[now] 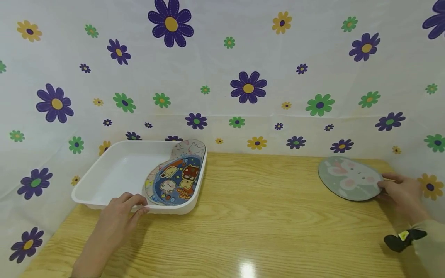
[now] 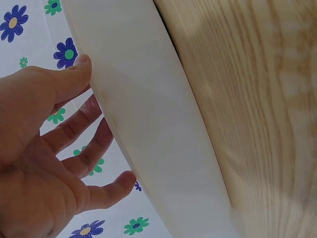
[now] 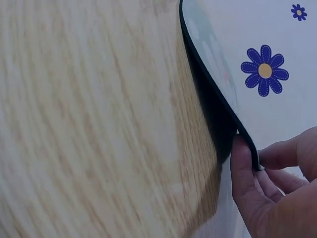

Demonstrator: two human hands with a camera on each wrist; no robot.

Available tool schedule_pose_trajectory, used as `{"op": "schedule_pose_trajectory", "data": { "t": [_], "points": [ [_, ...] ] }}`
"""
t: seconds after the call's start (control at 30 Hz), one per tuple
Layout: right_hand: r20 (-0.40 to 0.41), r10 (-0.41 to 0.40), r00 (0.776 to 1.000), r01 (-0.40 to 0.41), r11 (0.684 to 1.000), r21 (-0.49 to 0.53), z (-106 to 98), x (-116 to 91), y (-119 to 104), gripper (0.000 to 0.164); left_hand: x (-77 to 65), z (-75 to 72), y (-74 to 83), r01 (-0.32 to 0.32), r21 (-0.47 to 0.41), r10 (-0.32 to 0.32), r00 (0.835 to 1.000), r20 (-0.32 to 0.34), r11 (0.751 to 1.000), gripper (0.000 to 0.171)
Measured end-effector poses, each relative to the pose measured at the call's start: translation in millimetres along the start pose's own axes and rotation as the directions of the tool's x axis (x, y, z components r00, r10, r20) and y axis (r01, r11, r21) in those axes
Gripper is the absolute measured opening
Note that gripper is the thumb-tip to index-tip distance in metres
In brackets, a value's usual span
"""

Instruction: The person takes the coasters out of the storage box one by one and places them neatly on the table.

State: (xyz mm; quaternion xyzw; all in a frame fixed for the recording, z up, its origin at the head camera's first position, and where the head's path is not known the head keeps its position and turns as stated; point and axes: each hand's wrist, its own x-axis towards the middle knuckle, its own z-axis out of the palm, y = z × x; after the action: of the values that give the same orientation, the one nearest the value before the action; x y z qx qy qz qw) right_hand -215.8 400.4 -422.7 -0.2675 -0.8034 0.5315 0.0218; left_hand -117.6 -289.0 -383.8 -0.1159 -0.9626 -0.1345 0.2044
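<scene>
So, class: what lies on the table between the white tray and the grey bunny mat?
Nothing: in the head view, only bare wooden table lies between the white tray and the grey bunny mat.

This looks like a small play or craft corner set up indoors, not a kitchen or a shop. A white cloth with purple, green and yellow flowers [image 1: 248, 87] hangs all around the back and sides of the frame like a little tent wall. In the lower half sits a light wooden table [image 1: 264, 224], with a white tray [image 1: 118, 170] on the left holding round cartoon mats [image 1: 175, 181].
</scene>
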Motion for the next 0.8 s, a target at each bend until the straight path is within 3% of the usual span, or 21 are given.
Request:
{"op": "schedule_pose_trajectory", "data": {
  "t": [0.2,0.37,0.57,0.8],
  "points": [
    [0.004,-0.023,1.000,0.023,0.991,-0.132,-3.6,-0.5,3.0,0.060,-0.8,-0.3,1.0,0.019,-0.009,-0.019,0.999,0.028,1.000,0.014],
    [0.005,-0.058,0.998,0.058,0.978,-0.200,-6.8,-0.8,9.0,0.059,-0.6,0.5,0.6,0.009,-0.008,-0.009,1.000,0.015,1.000,0.015],
    [0.008,-0.074,0.997,0.074,0.973,-0.217,-7.2,-1.8,10.1,0.057,-0.7,1.4,-0.1,-0.010,-0.001,0.010,1.000,-0.017,1.000,0.017],
    [-0.002,-0.071,0.997,0.068,0.968,-0.243,-7.5,-4.2,4.6,0.056,-0.8,0.0,0.5,0.018,-0.007,-0.018,1.000,0.011,1.000,0.015]
  ]
}}
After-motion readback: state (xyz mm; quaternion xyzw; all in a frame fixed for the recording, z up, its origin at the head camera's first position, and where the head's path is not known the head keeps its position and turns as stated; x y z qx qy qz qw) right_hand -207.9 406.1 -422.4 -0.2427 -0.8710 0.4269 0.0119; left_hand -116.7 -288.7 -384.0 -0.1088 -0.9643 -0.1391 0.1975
